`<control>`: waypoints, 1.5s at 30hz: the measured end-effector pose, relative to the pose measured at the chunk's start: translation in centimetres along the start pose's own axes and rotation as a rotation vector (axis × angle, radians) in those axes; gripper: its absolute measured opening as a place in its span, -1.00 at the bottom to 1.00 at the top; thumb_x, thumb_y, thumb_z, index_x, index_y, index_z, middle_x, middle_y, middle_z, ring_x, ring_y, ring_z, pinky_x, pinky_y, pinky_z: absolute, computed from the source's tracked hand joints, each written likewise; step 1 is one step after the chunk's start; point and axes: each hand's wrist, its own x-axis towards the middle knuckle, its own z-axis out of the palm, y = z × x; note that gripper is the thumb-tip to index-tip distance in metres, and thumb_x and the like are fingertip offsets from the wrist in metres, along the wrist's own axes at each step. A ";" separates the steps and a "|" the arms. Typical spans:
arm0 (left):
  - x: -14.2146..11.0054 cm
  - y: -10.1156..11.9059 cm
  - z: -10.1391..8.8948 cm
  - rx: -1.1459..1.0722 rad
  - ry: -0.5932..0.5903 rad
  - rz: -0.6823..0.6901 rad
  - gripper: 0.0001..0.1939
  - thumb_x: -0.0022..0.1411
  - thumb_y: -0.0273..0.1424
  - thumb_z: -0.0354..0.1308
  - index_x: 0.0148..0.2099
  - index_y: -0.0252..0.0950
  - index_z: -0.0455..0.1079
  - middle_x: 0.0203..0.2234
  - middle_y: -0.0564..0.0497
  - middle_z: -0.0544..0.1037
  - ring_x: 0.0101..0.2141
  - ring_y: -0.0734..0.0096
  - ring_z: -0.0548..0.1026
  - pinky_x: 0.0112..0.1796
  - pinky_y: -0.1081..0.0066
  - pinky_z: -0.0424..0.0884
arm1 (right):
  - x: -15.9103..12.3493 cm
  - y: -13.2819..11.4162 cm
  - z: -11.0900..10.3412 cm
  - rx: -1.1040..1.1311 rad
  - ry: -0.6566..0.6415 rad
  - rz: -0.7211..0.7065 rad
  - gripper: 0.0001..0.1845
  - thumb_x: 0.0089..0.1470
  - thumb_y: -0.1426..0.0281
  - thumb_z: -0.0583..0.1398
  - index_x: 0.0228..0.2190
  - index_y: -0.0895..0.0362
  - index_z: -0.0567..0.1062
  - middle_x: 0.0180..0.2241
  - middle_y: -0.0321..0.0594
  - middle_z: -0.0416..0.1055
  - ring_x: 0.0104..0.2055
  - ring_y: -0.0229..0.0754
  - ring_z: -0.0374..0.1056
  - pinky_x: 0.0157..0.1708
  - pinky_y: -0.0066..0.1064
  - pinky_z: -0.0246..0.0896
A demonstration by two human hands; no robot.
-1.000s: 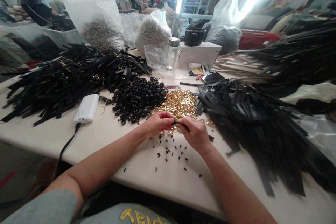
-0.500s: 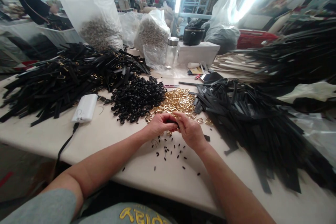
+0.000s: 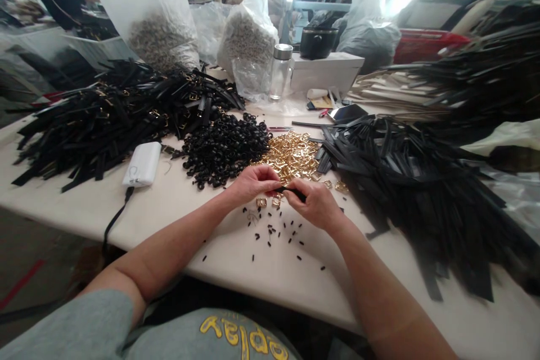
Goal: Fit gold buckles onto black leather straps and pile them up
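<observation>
Between my two hands runs a short black strap [image 3: 294, 193]. My left hand [image 3: 252, 184] pinches its left end between thumb and fingers. The fingers of my right hand [image 3: 314, 202] are closed round the other end. Just past my hands lies a heap of gold buckles [image 3: 291, 154], with a loose buckle [image 3: 261, 202] under my left fingers. A pile of small black loops [image 3: 223, 149] is to the left of the buckles. Several tiny black pieces [image 3: 270, 230] are scattered on the table below my hands.
Black straps with buckles [image 3: 126, 118] are heaped at the left, plain black straps [image 3: 405, 180] at the right. A white power bank [image 3: 142, 164] with a cable lies on the table [image 3: 177, 225]. Behind stand a glass bottle [image 3: 278, 76], a white box [image 3: 324, 70] and plastic bags [image 3: 247, 39].
My hands have drawn slightly apart, so more of the black strap shows between them. Loose buckles beneath my fingers are now in plainer sight. The view has shifted a little.
</observation>
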 end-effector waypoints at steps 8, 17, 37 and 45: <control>-0.4 0.3 -0.1 0.029 -0.075 0.013 -0.69 -0.03 -0.29 0.37 -0.40 -0.37 0.34 -0.59 0.12 0.46 -0.58 0.61 0.44 -0.52 0.56 0.38 | -0.1 -0.2 -0.7 0.033 -0.163 -0.011 -0.71 0.11 0.37 0.07 -0.62 0.11 0.36 -0.64 -0.33 0.30 -0.57 -0.31 0.16 -0.50 -0.44 -0.06; -0.4 0.9 -0.8 0.058 -0.023 0.010 -0.73 -0.01 -0.35 0.33 -0.35 -0.35 0.31 -0.53 0.11 0.46 -0.56 0.61 0.42 -0.49 0.54 0.37 | 0.0 -0.1 -0.4 0.177 -0.152 -0.055 -0.79 0.18 0.39 0.06 -0.44 0.13 0.43 -0.52 -0.28 0.41 -0.48 -0.28 0.26 -0.42 -0.46 0.04; -4.0 2.0 -0.1 1.607 -0.178 0.305 -0.83 0.22 -0.47 0.02 -0.33 -0.36 0.44 -0.37 -0.09 0.50 -0.36 0.36 0.44 -0.32 0.40 0.34 | -0.1 1.2 0.5 -0.148 0.006 -0.001 -0.67 0.20 0.23 0.06 -0.53 0.10 0.41 -0.54 -0.26 0.39 -0.51 -0.26 0.21 -0.47 -0.43 -0.09; -3.7 1.4 0.8 1.616 -0.190 0.261 -0.77 0.19 -0.56 -0.05 -0.31 -0.40 0.46 -0.45 -0.17 0.48 -0.44 0.27 0.44 -0.37 0.33 0.36 | 0.0 1.0 0.7 -0.142 -0.020 0.014 -0.67 0.20 0.22 0.06 -0.52 0.10 0.41 -0.54 -0.25 0.38 -0.51 -0.25 0.20 -0.47 -0.44 -0.08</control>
